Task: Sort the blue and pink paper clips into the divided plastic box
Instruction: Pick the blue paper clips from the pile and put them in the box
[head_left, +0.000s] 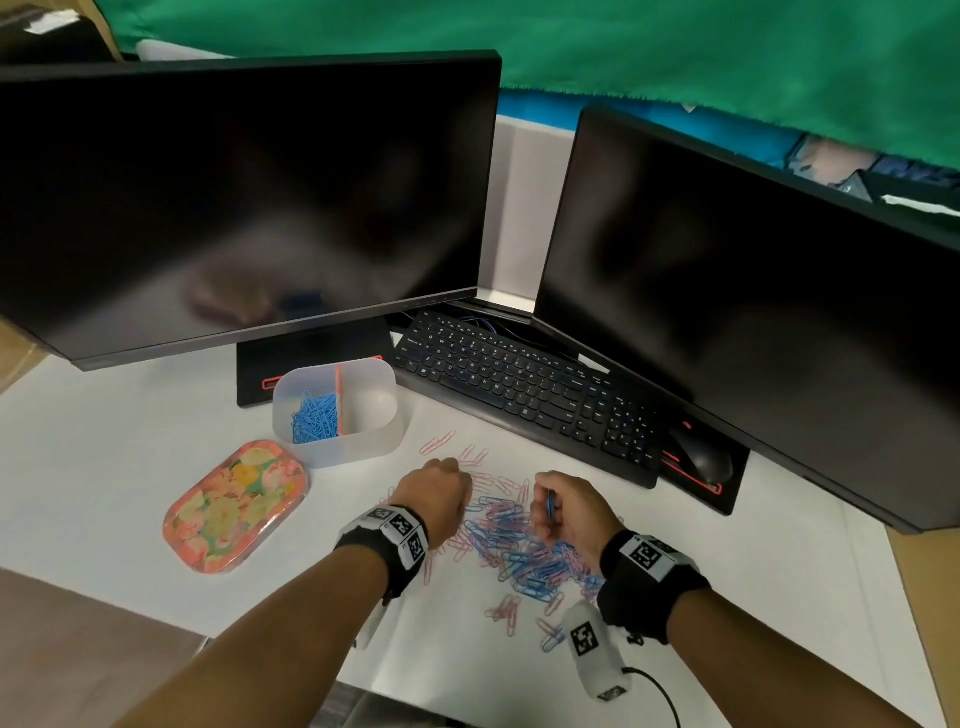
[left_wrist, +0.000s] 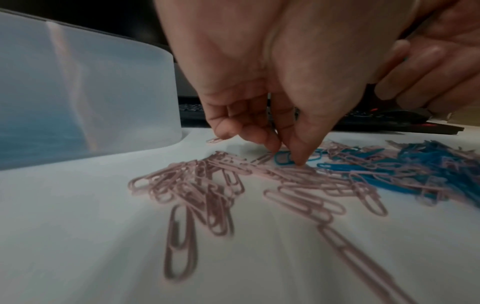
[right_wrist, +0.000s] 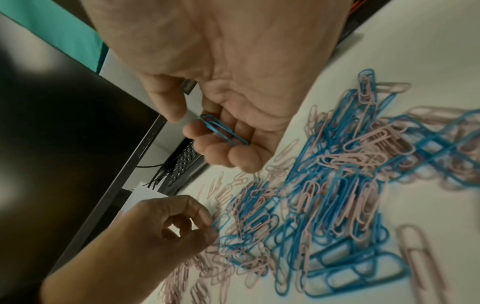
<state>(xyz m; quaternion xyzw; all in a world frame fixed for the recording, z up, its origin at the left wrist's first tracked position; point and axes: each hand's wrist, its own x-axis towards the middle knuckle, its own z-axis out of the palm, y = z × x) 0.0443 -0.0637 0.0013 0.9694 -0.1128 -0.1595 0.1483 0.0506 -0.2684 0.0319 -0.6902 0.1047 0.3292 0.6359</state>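
A clear divided box (head_left: 363, 451) stands at the back left of a mixed pile of blue and pink paper clips (head_left: 519, 543) on the white desk. Its left compartment holds blue clips (head_left: 314, 418); the right one looks bare. My left hand (head_left: 441, 488) is down at the pile's left edge, thumb and forefinger pinching a blue clip (left_wrist: 284, 158) that lies on the desk. My right hand (head_left: 566, 506) hovers over the pile's right side, its curled fingers holding a blue clip (right_wrist: 223, 131). In the left wrist view the box wall (left_wrist: 78, 92) is close on the left.
A floral lid (head_left: 236, 506) lies left of the box. A black keyboard (head_left: 524, 395) and mouse (head_left: 701, 457) sit behind the pile, under two dark monitors (head_left: 249, 197) (head_left: 753, 312). A white tagged device (head_left: 592, 649) with a cable lies near my right wrist.
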